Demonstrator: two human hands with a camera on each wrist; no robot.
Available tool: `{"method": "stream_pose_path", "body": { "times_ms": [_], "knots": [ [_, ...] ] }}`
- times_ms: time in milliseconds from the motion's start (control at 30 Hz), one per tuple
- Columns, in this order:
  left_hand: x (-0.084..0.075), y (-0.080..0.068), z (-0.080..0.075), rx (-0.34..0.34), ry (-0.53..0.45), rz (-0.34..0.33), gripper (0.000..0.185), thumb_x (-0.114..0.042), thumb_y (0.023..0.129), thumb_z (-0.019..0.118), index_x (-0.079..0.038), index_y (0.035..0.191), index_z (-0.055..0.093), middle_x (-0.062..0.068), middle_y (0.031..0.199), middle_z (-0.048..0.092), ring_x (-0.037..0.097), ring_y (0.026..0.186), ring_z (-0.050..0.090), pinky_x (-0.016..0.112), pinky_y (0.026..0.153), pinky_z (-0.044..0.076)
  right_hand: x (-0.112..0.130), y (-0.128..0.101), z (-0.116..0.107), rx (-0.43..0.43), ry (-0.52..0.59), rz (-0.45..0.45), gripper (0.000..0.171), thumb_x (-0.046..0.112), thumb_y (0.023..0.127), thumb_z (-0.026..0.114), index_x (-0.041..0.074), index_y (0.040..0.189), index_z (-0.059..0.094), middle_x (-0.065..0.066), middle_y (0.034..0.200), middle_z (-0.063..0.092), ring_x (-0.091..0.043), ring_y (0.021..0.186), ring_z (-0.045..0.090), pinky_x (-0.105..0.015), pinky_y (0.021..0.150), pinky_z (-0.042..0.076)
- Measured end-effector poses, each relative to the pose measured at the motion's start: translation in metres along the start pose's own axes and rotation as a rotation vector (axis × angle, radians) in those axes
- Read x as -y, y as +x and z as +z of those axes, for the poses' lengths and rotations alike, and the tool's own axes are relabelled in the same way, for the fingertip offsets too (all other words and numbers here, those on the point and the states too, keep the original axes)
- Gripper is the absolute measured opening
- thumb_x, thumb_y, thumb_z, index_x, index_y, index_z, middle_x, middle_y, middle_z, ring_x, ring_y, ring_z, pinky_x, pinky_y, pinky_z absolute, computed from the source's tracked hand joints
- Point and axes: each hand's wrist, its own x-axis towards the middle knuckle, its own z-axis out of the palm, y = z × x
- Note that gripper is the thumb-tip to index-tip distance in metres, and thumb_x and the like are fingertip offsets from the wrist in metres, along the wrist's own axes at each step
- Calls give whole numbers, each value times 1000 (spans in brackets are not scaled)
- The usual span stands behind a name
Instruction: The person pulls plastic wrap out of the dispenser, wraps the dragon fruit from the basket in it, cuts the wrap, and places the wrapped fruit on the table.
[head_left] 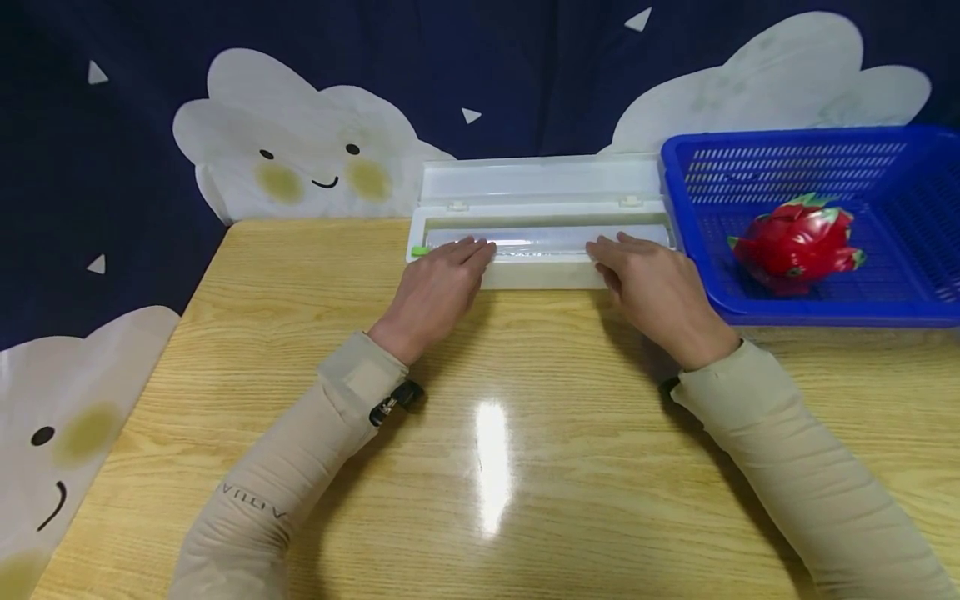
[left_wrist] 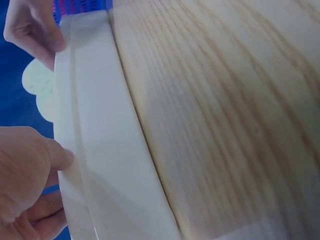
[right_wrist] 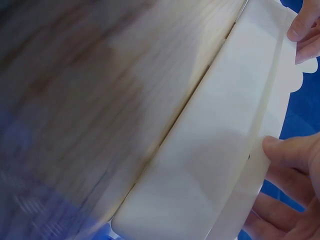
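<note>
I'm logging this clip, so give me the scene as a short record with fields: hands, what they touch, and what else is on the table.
left hand: fingers rest on the film roll, left part
right hand: fingers rest on the roll, right part
dispenser: white, lid open, at the table's far edge
basket: blue, right of the dispenser
dragon fruit: lies in the basket
table: light wood
</note>
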Motion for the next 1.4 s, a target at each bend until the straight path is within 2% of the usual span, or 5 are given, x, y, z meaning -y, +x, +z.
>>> {"method": "stream_pose_path", "body": {
  "times_ms": [300,633,867,1133,1400],
  "knots": [
    [-1,-1,2,-34,8,0,30,-9,109,47,-7,129,70,10,130,74,27,123,71,42,99,61,1,-2,2,-55,-7,2,26,7,97,69,9,122,76,-18,119,77,-38,110,74,-61,83,61],
    [-2,-4,3,-61,39,-6,31,-10,109,48,-8,130,71,7,129,75,25,122,72,41,93,63,1,-2,3,-111,-25,-30,20,8,95,71,10,114,78,-19,108,79,-39,94,76,-59,69,60],
    [-3,-6,3,-55,57,-2,33,-4,107,49,-7,132,70,9,131,74,27,122,72,41,97,62,1,-2,3,-136,-42,-44,17,10,96,71,11,111,80,-19,98,80,-40,81,76,-57,58,57],
    [-4,-9,6,-99,91,19,31,-5,105,52,-8,128,73,8,128,75,25,118,74,39,99,61,2,-2,1,-164,-56,-61,15,12,96,71,14,107,81,-17,80,76,-39,63,69,-52,46,48],
    [-4,-8,5,-138,96,41,28,-7,105,54,-9,124,75,7,124,77,24,115,75,39,97,62,0,-4,0,-188,-73,-102,15,10,94,73,14,105,81,-17,90,80,-39,67,72,-50,45,48]
  ]
}}
